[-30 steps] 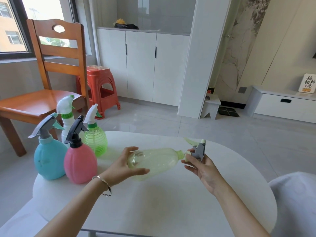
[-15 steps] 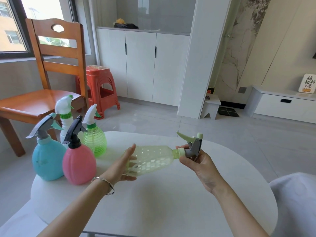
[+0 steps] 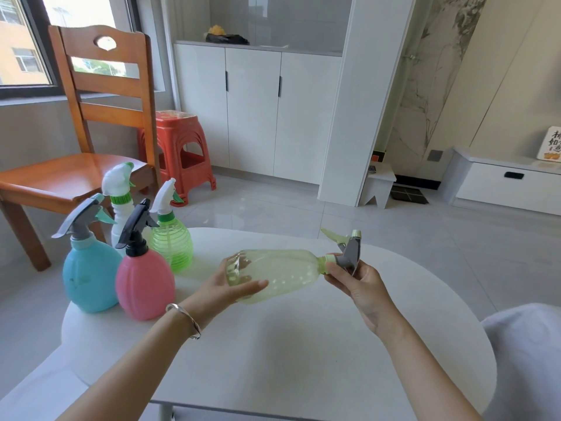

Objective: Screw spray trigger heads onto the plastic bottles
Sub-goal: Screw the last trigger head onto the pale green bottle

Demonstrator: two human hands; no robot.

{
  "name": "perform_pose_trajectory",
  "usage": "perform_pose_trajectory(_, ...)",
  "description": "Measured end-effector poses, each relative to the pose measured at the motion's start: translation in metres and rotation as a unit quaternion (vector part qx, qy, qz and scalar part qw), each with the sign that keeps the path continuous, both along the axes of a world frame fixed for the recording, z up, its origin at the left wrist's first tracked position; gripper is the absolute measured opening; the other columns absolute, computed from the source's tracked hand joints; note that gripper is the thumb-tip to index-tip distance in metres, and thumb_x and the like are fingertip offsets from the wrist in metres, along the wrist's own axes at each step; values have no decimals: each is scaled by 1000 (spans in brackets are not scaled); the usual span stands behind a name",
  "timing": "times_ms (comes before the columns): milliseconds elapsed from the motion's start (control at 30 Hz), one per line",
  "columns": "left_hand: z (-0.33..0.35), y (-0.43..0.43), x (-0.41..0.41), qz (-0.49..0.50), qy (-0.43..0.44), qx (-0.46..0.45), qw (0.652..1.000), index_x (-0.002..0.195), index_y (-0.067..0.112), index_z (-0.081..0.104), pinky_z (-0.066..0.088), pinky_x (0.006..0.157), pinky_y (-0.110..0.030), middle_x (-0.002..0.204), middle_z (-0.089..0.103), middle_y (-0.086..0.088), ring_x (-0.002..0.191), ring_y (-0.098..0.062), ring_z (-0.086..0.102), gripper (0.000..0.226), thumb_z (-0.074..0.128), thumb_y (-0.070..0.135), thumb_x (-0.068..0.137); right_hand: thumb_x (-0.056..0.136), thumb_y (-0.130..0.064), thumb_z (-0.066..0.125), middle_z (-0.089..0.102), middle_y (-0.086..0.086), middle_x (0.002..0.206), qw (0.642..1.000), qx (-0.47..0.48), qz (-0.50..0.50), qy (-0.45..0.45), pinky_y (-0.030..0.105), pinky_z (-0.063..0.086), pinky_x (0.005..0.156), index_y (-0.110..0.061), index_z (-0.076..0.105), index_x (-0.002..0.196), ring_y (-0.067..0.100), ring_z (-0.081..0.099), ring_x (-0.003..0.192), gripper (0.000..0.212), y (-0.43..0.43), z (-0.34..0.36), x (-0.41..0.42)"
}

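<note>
A pale yellow-green translucent bottle (image 3: 282, 273) lies sideways in the air above the white table (image 3: 303, 354), neck pointing right. My left hand (image 3: 226, 288) wraps around its base end. At the neck sits a grey spray trigger head (image 3: 349, 253) with a green nozzle tip and green lever, and my right hand (image 3: 358, 284) grips it at the collar. On the table's left stand a blue bottle (image 3: 89, 275), a pink bottle (image 3: 144, 284), a green ribbed bottle (image 3: 171, 244) and a white bottle (image 3: 120, 208), each with a trigger head on.
A wooden chair (image 3: 91, 123) stands behind the bottles at the left, with a red plastic stool (image 3: 179, 153) beyond it. White cabinets (image 3: 255, 113) line the far wall. A grey cushion (image 3: 528, 360) lies at the right edge.
The bottle has turned in my hands and lifted slightly; my left thumb now lies over its side. The trigger head has rotated, its lever now pointing up and left.
</note>
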State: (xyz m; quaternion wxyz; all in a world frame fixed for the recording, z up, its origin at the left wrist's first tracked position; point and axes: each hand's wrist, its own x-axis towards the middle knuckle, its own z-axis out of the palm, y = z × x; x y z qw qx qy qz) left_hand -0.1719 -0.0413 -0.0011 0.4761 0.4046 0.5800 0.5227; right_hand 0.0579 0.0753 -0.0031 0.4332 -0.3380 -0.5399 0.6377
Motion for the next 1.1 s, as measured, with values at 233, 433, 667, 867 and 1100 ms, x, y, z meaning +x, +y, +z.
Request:
perform_pose_trajectory(233, 6, -2, 4, -4, 60, -64, 996, 121, 28, 38, 61, 66, -44, 126, 50, 5, 101, -20, 62, 56, 49, 62, 78, 79, -13, 71, 74, 0, 86, 999, -33, -20, 9, 17, 55, 70, -2, 65, 104, 9, 72, 75, 27, -3, -3, -6)
perform_pose_trajectory(433, 3, 1, -2, 9, -15, -1, 1000, 125, 30, 45, 50, 95, -44, 130, 50, -10, 106, -21, 61, 69, 79, 42, 66, 77, -15, 70, 73, 7, 92, 998, -58, -10, 25, 18, 56, 72, -6, 69, 91, 13, 72, 79, 16, -3, 1, -3)
perform_pose_trajectory(667, 6, 0, -1, 8, 0, -99, 995, 121, 29, 46, 58, 75, -41, 123, 53, 8, 96, -27, 66, 64, 50, 70, 73, 81, -13, 69, 71, 10, 94, 999, -54, 0, -1, 19, 56, 72, -5, 69, 91, 12, 72, 77, 12, -7, -2, -6)
perform_pose_trajectory(867, 5, 2, -10, -5, -56, 6, 998, 113, 13, 59, 56, 82, -25, 106, 64, -4, 90, -13, 65, 29, 62, 21, 85, 62, -29, 75, 74, 10, 88, 997, -71, -6, 6, 19, 56, 68, -4, 70, 91, 17, 72, 79, 39, -7, 2, -2)
perform_pose_trajectory(1100, 11, -5, -12, -67, -57, -92, 992, 133, 28, 37, 59, 74, -36, 130, 51, 3, 100, -24, 68, 82, 67, 62, 64, 59, -39, 76, 74, 8, 75, 997, -74, -9, -26, 21, 56, 63, -5, 71, 88, 17, 71, 68, 45, -12, -1, -6)
